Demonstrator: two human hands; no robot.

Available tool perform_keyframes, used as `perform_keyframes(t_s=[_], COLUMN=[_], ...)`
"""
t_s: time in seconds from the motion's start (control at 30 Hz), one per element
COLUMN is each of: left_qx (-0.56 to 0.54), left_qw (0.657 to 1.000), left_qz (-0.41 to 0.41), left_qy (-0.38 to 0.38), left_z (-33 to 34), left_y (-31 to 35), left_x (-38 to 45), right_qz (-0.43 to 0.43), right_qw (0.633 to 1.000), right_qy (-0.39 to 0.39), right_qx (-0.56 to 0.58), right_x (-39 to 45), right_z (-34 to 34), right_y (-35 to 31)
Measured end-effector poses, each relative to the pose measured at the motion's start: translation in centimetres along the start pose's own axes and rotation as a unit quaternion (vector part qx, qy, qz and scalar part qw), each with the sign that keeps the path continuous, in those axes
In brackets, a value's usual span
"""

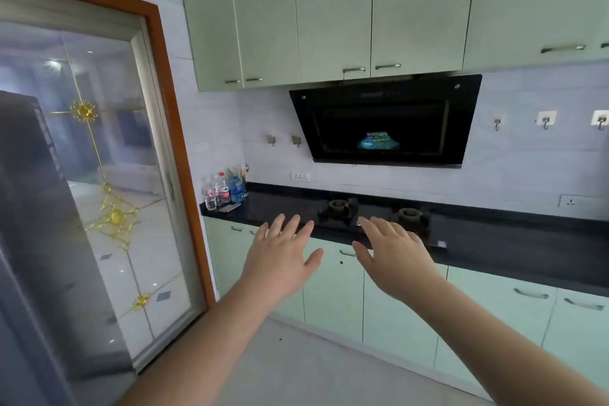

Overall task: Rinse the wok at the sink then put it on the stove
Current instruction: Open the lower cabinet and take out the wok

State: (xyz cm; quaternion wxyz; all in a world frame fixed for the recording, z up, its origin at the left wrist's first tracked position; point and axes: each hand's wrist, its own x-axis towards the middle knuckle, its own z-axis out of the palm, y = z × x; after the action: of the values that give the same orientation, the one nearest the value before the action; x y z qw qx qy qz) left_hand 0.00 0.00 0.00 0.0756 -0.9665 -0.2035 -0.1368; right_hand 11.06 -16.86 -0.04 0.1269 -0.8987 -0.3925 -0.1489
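Both arms reach forward at chest height, palms down. The left hand (pixel 283 250) is spread flat with the fingers fanned out, and the right hand (pixel 393 254) is the same — each grip wide apart and holding nothing. Neither hand touches anything; they hang in the air in front of the cupboards, with the stove seen just past the fingertips.

The stove (pixel 372 214) is a black glass hob set into the dark worktop (pixel 514 241). Its left burner (pixel 337 206) and right burner (pixel 409 214) are both bare. No wok shows anywhere in this view, and no sink either, so where the wok is cannot be told.

Above the stove a black slanted hood (pixel 385 122) hangs under pale green wall cupboards (pixel 333 16). At the left end of the worktop, in the corner, stands a cluster of plastic bottles (pixel 219 191) — clear ones and a blue one — with a holder of utensils (pixel 240 175) just behind them. Small hooks (pixel 546 122) are fixed to the tiled wall right of the hood. On the far left a sliding glass door (pixel 99 175) with gold ornament sits in a brown wooden frame.
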Motion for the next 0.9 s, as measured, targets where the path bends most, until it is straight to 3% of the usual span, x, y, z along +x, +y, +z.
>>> perform_keyframes(t_s=[0.33, 0.5, 0.9], left_qx=[-0.009, -0.020, 0.015], left_qw=[0.998, 1.000, 0.998], left_qz=[-0.052, -0.023, -0.027], left_qy=[-0.022, 0.006, -0.054], left_z=[6.7, 9.8, 16.9], left_y=[-0.5, 2.3, 3.6], left_x=[4.1, 8.6, 15.3], right_qz=[-0.011, -0.021, -0.049], right_qw=[1.000, 1.000, 0.995], right_qy=[-0.003, 0.004, -0.074], right_qx=[0.000, -0.003, -0.045], right_x=[3.1, 6.1, 14.1], right_z=[5.9, 8.9, 16.5], right_y=[2.6, 7.4, 13.7])
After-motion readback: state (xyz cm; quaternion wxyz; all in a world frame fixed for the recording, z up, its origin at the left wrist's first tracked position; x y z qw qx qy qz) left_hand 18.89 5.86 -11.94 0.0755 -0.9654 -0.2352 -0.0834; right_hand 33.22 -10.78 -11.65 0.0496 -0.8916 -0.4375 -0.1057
